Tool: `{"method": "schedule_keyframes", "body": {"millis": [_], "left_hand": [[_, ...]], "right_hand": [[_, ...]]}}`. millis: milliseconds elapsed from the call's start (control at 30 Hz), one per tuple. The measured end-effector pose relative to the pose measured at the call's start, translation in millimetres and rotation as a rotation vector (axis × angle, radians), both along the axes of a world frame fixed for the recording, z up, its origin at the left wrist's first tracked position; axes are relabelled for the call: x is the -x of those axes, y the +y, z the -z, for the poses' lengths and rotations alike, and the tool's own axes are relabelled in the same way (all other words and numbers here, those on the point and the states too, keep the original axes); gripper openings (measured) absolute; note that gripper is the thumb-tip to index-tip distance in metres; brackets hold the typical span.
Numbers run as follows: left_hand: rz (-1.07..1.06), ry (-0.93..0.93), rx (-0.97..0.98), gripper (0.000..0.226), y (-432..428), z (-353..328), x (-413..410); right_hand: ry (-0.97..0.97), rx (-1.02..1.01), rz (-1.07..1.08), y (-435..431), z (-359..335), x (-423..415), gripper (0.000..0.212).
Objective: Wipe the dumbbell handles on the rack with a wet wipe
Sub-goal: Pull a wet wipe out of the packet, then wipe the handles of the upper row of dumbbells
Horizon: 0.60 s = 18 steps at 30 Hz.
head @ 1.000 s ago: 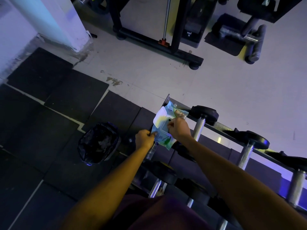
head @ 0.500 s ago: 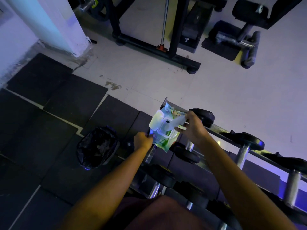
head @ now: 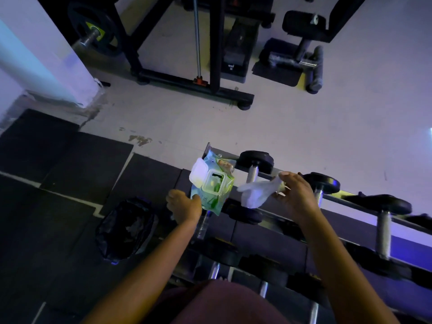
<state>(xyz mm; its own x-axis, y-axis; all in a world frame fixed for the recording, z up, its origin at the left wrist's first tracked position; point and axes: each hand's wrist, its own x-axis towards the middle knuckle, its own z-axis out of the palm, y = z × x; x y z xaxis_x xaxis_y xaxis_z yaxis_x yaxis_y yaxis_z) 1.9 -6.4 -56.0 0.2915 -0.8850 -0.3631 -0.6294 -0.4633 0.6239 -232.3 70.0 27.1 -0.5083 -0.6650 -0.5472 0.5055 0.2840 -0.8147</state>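
Note:
My left hand (head: 184, 206) grips the lower edge of a green wet-wipe pack (head: 211, 185) whose white lid is flipped open. My right hand (head: 295, 195) pinches a white wet wipe (head: 258, 191) that hangs free to the right of the pack. Both hands hover over the left end of the dumbbell rack (head: 350, 199). Black-ended dumbbells with metal handles lie across its top rail: one (head: 253, 174) just behind the wipe, another (head: 383, 232) further right. More dumbbells sit on the lower tier, partly hidden by my arms.
A black-lined bin (head: 126, 230) stands on the dark rubber mats left of the rack. A black weight machine frame (head: 198, 83) and a padded bench (head: 301, 43) stand on the pale floor beyond. A white pillar (head: 42, 59) rises at the far left.
My right hand has pulled the wipe fully out of the pack and moved right with it. The pack's lid now stands open, and my view has tilted up.

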Motion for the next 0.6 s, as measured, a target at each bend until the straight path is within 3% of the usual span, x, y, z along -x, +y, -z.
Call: {"method": "schedule_keyframes", "body": {"millis": [67,167,267,333,500,600], "left_hand": [[0.084,0.151,0.111,0.017,11,-15,9],[0.421,0.307,0.020,0.010,23,-31,24],[0.859,0.307,-0.134,0.039,26,-37,36],[1.059,0.233,-0.156,0.049,27,-32,41],[1.121,0.087,-0.062,0.041,25,-20,45],[1.144,0.032,-0.066,0.034,22,-18,46]], "right_hand": [[0.052,-0.031,-0.016,2,14,-4,0.017],[0.239,-0.151,-0.090,2,42,-16,0.011],[0.493,-0.363,-0.231,4,67,-32,0.016],[0.590,-0.398,-0.317,9,70,-44,0.015],[0.769,-0.424,-0.345,-1,70,-50,0.003],[0.832,-0.443,-0.321,-22,72,-39,0.006]]}}
